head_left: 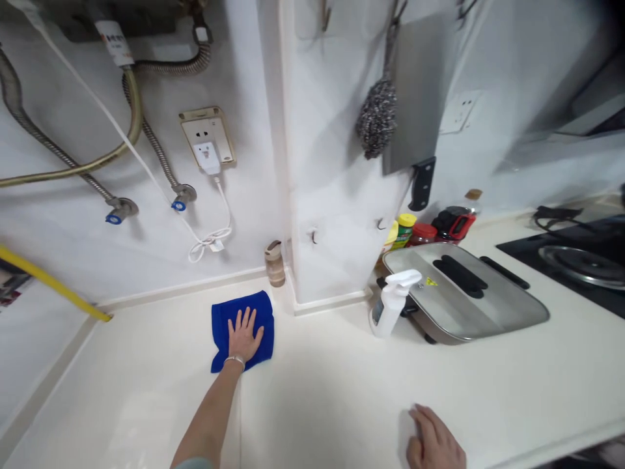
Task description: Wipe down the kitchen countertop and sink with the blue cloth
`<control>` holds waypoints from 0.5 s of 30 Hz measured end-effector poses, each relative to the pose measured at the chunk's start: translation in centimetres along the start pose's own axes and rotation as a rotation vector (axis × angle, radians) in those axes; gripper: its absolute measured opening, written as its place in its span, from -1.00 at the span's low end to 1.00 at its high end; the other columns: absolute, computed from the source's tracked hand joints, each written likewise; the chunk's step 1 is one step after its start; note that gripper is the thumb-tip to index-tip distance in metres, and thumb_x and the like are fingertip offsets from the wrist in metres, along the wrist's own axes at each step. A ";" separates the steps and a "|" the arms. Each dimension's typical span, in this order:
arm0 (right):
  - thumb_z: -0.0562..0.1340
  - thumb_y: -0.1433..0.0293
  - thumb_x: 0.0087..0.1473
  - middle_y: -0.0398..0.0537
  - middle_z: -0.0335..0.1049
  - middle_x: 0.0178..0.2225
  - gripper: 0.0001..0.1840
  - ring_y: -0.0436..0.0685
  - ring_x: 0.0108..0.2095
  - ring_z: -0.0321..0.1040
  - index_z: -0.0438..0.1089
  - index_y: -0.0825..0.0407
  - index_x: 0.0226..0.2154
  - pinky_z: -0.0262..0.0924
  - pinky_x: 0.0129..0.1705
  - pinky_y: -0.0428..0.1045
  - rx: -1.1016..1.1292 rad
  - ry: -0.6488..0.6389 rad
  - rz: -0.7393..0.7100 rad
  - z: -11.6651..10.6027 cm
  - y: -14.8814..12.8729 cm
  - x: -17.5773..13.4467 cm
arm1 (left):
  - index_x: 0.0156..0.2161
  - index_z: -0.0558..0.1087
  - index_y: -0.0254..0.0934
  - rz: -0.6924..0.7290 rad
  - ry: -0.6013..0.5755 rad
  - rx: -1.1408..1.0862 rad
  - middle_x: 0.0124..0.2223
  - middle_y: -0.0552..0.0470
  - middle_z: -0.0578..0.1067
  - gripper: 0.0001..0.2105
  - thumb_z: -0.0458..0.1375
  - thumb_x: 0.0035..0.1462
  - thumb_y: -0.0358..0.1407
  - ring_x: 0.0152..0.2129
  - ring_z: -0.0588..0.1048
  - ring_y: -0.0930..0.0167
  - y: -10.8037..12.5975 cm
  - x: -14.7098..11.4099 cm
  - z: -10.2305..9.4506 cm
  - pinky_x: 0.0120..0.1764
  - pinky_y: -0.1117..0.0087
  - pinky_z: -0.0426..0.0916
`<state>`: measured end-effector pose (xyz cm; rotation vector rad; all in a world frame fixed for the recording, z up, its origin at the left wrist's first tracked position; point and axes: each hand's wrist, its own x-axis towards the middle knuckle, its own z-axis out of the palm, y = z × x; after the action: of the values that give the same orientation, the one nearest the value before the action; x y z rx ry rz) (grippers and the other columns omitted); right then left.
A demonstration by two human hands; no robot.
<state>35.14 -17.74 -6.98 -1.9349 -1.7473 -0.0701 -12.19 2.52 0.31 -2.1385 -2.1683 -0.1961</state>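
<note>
My left hand (244,335) lies flat on a blue cloth (263,319), fingers spread. The cloth rests on the white countertop (312,397), its lower left corner creased. Near the counter's front edge is my right hand (434,440), partly cut off by the bottom of the view. Its fingers are loosely bent, the thumb stands apart from them, and nothing shows between them. A white spray bottle (390,306) stands beyond the right hand. Just past the cloth, against the wall, is a small brownish bottle (275,266).
An electric pan with a lid (469,293) sits right of the spray bottle, jars (405,229) behind it. Farther right is a black cooktop (586,254). A cleaver (415,98) and steel scrubber (378,117) hang on the pillar (327,273). A yellow pipe (53,284) meets the counter at left.
</note>
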 end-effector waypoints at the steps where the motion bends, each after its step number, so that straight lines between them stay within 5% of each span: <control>1: -0.01 0.35 0.12 0.07 0.33 0.09 -0.59 0.32 0.05 0.31 0.30 0.00 0.00 0.19 0.02 0.23 -0.005 0.008 -0.005 -0.2 -0.3 -0.1 | 0.40 0.05 -0.20 0.003 -0.003 0.002 0.43 -0.10 0.07 -0.42 -0.12 0.34 -0.07 0.38 -0.06 0.08 0.4 -1.1 -0.2 0.30 -0.22 -0.11; 7: -0.01 0.43 0.14 0.10 0.28 0.12 -0.59 0.31 0.12 0.22 0.30 0.03 0.03 0.12 0.04 0.20 0.000 -0.012 -0.005 -1.9 -2.2 0.2 | 0.40 0.03 -0.19 0.008 -0.029 -0.005 0.43 -0.07 0.05 -0.42 -0.12 0.34 -0.09 0.38 -0.05 0.10 4.8 -8.8 -1.5 0.32 -0.19 -0.11; 15: 0.01 0.52 0.13 0.13 0.22 0.17 -0.55 0.36 0.20 0.09 0.31 0.04 0.06 0.08 0.09 0.26 0.085 -0.055 -0.022 -2.9 -2.1 0.3 | 0.42 -0.07 -0.18 0.168 -0.004 -0.032 0.45 -0.05 0.00 -0.39 -0.09 0.34 -0.13 0.39 -0.09 0.10 15.7 -18.9 -2.3 0.33 -0.19 -0.11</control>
<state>34.08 -18.58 -3.64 -1.8734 -1.7784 0.0493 3.76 -16.29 0.15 -2.3253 -1.9872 -0.2148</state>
